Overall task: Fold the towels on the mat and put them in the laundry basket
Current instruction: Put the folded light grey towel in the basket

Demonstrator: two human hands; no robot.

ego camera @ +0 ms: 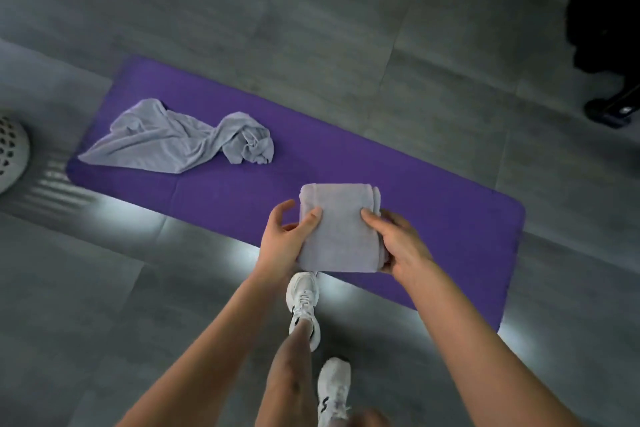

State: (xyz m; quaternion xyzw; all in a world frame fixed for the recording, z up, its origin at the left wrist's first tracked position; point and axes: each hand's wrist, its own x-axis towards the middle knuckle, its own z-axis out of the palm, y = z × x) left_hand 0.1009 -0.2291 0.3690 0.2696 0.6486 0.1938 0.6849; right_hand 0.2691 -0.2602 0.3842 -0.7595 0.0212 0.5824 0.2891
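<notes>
Left hand (285, 237) and right hand (398, 243) grip opposite sides of the folded grey towel (341, 232), thumbs on top, over the purple mat's (433, 204) near edge; crumpled grey towel (173, 140) lies toward the mat's left end, white laundry basket (10, 149) at far left

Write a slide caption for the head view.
Left hand and right hand grip a folded towel over the purple mat; a crumpled towel lies on it, laundry basket far left.
</notes>
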